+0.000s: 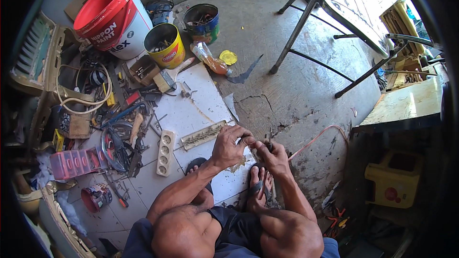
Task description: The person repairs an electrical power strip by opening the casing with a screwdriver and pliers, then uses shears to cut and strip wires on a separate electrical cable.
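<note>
My left hand point(230, 147) and my right hand point(272, 157) meet above the white board, fingertips pinched close together. Between them is something small and thin that I cannot make out. A dark slim tool point(269, 144) with a thin shaft pointing away sticks up from my right hand; its kind is unclear. An orange-red cable point(318, 139) runs along the floor up to behind my right hand. Left of my left hand lies a white socket strip point(165, 153) with round outlets, face up. Beside it, nearer my hand, rests a long open casing point(203, 134), dirty inside.
A red-and-white paint bucket point(119, 24), a yellow tin point(165, 48) and a dark tin point(202, 21) stand at the far left. Loose tools, a pink organizer box point(79, 162) and a cable coil crowd the left. A metal-legged stand point(296, 33) and a yellow case point(394, 177) are right.
</note>
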### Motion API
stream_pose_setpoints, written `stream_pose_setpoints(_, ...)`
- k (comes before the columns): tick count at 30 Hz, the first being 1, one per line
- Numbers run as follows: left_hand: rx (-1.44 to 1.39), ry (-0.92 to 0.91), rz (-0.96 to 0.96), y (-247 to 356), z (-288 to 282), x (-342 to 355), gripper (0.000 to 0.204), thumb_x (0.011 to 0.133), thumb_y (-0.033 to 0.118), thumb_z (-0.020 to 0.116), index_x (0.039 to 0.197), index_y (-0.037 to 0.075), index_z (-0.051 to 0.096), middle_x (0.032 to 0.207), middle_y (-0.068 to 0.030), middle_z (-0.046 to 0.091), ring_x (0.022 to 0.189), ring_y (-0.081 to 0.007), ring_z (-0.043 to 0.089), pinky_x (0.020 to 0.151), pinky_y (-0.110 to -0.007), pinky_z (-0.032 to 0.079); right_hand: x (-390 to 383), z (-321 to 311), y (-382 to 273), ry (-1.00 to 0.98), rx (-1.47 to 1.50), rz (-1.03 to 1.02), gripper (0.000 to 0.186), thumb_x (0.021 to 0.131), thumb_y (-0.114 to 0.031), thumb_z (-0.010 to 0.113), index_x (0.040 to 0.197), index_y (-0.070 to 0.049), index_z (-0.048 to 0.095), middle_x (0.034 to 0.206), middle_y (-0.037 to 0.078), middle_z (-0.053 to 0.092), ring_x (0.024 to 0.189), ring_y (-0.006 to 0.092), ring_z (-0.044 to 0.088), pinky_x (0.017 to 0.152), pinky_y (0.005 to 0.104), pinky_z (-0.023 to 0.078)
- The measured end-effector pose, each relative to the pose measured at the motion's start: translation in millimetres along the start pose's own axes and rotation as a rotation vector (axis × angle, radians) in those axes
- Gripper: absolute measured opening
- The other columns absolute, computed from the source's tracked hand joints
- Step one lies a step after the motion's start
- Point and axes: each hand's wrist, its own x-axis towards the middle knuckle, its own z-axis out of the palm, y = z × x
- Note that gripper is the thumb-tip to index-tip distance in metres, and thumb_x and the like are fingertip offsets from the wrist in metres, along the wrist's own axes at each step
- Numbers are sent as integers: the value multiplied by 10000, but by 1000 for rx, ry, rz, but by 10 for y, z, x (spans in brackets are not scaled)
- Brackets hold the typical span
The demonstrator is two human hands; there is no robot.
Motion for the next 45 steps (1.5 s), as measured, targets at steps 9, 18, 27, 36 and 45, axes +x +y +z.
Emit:
stream_pose_setpoints(9, -259, -36, -289, -48, 70, -91, 176, 923, 182, 738, 937, 10, 708, 850, -89, 731, 810, -168, 701, 728, -330, 536, 88, 68, -4, 285, -601, -710, 170, 845, -86, 754, 999, -73, 685, 800, 113, 642, 690, 286, 657, 606, 379, 507)
stream_pose_setpoints(18, -441, -20, -422, -46, 77, -91, 205, 956, 195, 710, 953, -10, 707, 801, -75, 734, 750, -107, 661, 695, -290, 526, 81, 112, -16, 284, -549, -787, 143, 823, -43, 738, 951, -89, 694, 800, 101, 632, 709, 308, 667, 600, 395, 524)
stream_pose_setpoints(27, -178, 67, -75, -2, 5, -40, 155, 931, 185, 731, 905, 39, 684, 818, -60, 688, 776, -184, 656, 740, -319, 510, 80, 87, -28, 98, -268, -386, 233, 988, -256, 679, 939, -30, 701, 674, -4, 562, 607, 136, 560, 539, 303, 445)
stream_pose_setpoints(36, -70, 112, -70, -166, 31, -115, 210, 957, 210, 697, 889, 17, 646, 790, -67, 625, 731, -215, 593, 696, -350, 472, 27, 167, -100, 65, -197, -204, 267, 944, -271, 736, 1033, -20, 718, 681, 5, 574, 663, 85, 501, 593, 288, 425)
stream_pose_setpoints(45, -110, 117, -68, -142, 93, -40, 153, 953, 186, 699, 926, 44, 651, 805, -76, 623, 721, -258, 592, 660, -375, 471, 101, 83, 38, 116, -151, -250, 287, 1010, -295, 637, 954, -25, 718, 666, 33, 629, 628, 115, 577, 584, 279, 445)
